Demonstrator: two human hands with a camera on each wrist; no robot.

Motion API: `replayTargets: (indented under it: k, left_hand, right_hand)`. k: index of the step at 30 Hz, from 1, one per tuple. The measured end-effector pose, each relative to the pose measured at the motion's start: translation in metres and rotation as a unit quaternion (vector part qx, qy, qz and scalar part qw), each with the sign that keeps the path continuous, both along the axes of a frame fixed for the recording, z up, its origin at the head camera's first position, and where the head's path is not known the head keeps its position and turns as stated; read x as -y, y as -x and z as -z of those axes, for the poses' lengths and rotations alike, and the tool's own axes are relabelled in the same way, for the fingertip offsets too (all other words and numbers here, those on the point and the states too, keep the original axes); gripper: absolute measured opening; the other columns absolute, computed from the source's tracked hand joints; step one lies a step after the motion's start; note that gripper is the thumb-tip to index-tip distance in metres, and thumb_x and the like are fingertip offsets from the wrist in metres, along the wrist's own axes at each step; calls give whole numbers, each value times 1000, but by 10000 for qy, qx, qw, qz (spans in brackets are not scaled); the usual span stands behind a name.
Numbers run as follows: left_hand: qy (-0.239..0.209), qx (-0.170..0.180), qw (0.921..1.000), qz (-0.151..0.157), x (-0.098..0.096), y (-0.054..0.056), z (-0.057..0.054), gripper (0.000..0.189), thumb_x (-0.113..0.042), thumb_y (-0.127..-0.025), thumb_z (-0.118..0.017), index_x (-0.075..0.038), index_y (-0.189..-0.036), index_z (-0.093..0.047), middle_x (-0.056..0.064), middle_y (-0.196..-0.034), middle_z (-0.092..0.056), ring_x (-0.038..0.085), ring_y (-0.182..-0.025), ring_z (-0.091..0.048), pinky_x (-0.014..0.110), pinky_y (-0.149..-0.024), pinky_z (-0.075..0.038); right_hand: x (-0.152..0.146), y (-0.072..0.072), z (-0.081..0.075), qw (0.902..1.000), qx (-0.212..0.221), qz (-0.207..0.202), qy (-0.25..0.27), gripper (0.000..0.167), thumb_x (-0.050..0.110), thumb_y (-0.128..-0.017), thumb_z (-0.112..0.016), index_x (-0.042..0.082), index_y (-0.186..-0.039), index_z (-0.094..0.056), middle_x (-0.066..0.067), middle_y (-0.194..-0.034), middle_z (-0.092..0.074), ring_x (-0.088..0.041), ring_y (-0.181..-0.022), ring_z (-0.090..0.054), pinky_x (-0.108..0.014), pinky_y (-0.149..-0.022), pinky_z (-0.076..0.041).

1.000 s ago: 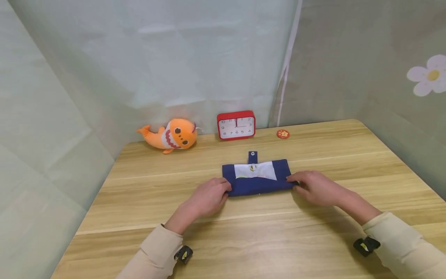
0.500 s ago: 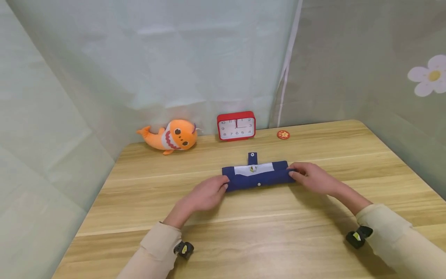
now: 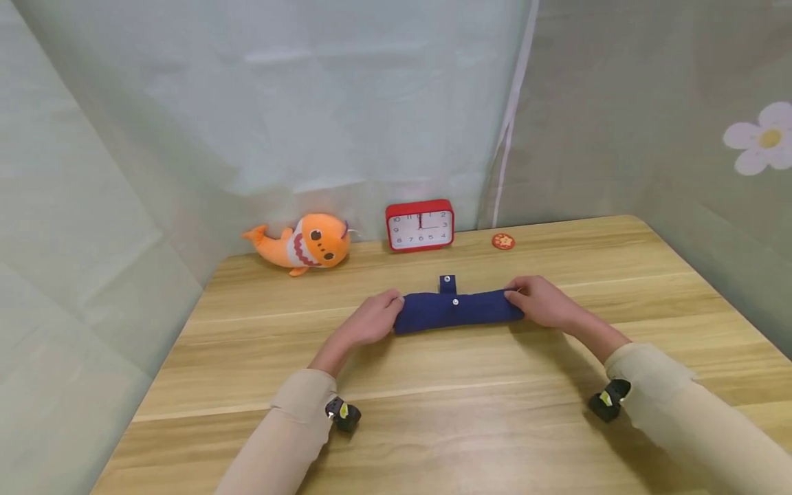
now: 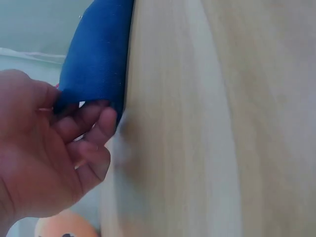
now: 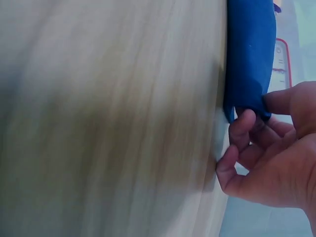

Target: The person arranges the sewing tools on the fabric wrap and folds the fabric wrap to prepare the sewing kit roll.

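A navy blue fabric pouch (image 3: 458, 313) lies folded over on the wooden table, a snap stud in the middle of its upper edge. Behind that edge a short strap (image 3: 447, 283) with its own snap sticks out, pointing away from me. My left hand (image 3: 373, 317) pinches the pouch's left end between thumb and fingers; the left wrist view shows some fingertips tucked into the fold. At the opposite end my right hand (image 3: 543, 302) pinches the right corner, thumb on the near face. The pouch's white inside panel is covered by the flap.
Along the back of the wooden table (image 3: 433, 426) sit an orange plush shark (image 3: 303, 242), a red-framed clock (image 3: 421, 227) and a small round red patch (image 3: 503, 241). Pale curtains (image 3: 346, 103) hang behind and at both sides.
Both hands have carried the pouch's near edge away from me, folding it over until the white panel is covered. A snap stud on the flap has come into view, close to the strap.
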State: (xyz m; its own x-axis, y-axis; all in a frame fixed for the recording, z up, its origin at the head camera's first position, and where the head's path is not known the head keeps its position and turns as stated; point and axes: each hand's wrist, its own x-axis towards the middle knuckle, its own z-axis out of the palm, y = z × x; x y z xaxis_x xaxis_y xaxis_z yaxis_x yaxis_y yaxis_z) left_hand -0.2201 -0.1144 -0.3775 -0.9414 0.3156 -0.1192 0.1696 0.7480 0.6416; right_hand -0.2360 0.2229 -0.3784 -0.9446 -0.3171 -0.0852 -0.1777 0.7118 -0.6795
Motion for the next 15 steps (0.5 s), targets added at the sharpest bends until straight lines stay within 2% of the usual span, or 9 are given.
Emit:
replayTargets:
  k: [4, 7, 10, 15]
  left_hand:
    - [436, -65, 9986, -285, -8, 8, 4, 32, -22, -111, -38, -6, -99, -63, 7, -84, -59, 24, -80, -57, 35, -76, -45]
    - [1038, -27, 9936, -456, -14, 12, 3, 34, -25, -109, -41, -7, -95, -66, 9, -86, -62, 26, -78, -58, 37, -73, -46]
    - [1622, 46, 9853, -530, -19, 13, 1, 34, -28, -107, -44, -7, -100, -70, 12, -96, -70, 27, -80, -61, 41, -74, -50]
    - [2111, 135, 9750, -683, -26, 13, 0, 37, -31, -104, -46, -8, -111, -73, 15, -114, -74, 30, -89, -64, 48, -82, -55]
  right_hand:
    - [7, 8, 4, 9989, -253, 175, -358, 28, 16, -106, -57, -4, -120, -71, -19, -105, -74, -26, -93, -64, -36, -82, -48]
    - [11, 13, 5, 9983, -272, 235, -461, 27, 17, -105, -59, -4, -117, -72, -18, -99, -74, -28, -90, -65, -37, -80, -49]
    - [15, 17, 7, 9974, -340, 303, -564, 25, 17, -104, -61, -3, -113, -72, -15, -94, -74, -27, -86, -67, -38, -78, -50]
    - [18, 21, 9, 9946, -515, 401, -808, 22, 19, -100, -66, -2, -106, -68, -13, -87, -71, -29, -84, -65, -44, -82, -51]
